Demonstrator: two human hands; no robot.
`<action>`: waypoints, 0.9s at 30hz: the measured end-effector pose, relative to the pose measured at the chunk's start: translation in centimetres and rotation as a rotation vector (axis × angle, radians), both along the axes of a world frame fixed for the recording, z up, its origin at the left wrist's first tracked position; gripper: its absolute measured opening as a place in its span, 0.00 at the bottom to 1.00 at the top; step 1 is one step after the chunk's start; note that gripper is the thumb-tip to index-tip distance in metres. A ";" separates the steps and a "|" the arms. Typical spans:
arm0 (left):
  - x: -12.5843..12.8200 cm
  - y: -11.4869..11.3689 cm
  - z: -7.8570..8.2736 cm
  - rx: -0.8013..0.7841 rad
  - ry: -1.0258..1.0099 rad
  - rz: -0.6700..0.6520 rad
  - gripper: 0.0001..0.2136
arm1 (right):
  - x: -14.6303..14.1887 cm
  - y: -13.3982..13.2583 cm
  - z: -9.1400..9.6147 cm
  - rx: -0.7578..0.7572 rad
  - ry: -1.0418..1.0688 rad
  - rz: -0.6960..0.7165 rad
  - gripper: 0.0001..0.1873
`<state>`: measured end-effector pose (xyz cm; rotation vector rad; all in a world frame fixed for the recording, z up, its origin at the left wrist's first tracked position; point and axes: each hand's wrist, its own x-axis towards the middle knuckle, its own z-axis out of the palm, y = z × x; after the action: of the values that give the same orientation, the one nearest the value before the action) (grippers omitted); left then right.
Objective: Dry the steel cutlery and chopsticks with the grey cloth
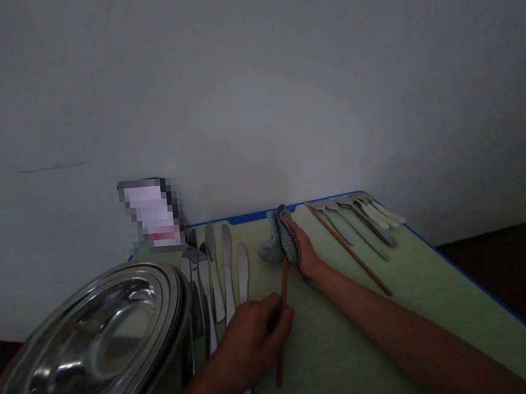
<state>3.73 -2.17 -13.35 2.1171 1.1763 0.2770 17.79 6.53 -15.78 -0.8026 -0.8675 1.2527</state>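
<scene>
A brown wooden chopstick (pixel 285 292) slants over the table, pinched partway along by my left hand (pixel 259 328). Its far end runs into a grey-green cloth (pixel 288 237), which my right hand (pixel 306 251) has closed around it. The cloth's loose folds hang to the left of my fingers. Just left of my left hand lie several table knives (pixel 227 266), one partly covered by that hand. To the right of the cloth, a second wooden chopstick (pixel 349 249) lies flat on the table.
Stacked steel divided plates (pixel 160 284) fill the left side. Right of the second chopstick lie several metal spoons and forks (pixel 359 213) and white-handled cutlery (pixel 376 212). A blurred-out phone-like object (pixel 152 212) leans on the wall behind the green, blue-edged table (pixel 435 305).
</scene>
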 end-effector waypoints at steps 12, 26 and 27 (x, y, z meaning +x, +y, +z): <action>-0.1 0.1 0.3 -0.223 -0.312 0.166 0.16 | 0.3 0.9 0.0 -0.397 0.433 0.397 0.14; 0.0 0.3 0.6 -0.167 -0.293 0.163 0.15 | -0.2 0.5 0.9 -0.412 0.405 0.347 0.09; 0.1 0.3 0.6 -0.147 -0.270 0.151 0.15 | -0.3 0.4 0.8 -0.409 0.376 0.355 0.09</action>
<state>3.78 -1.87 -12.75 1.8022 1.1585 0.5125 17.53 6.98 -15.00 -0.7120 -0.4609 1.8642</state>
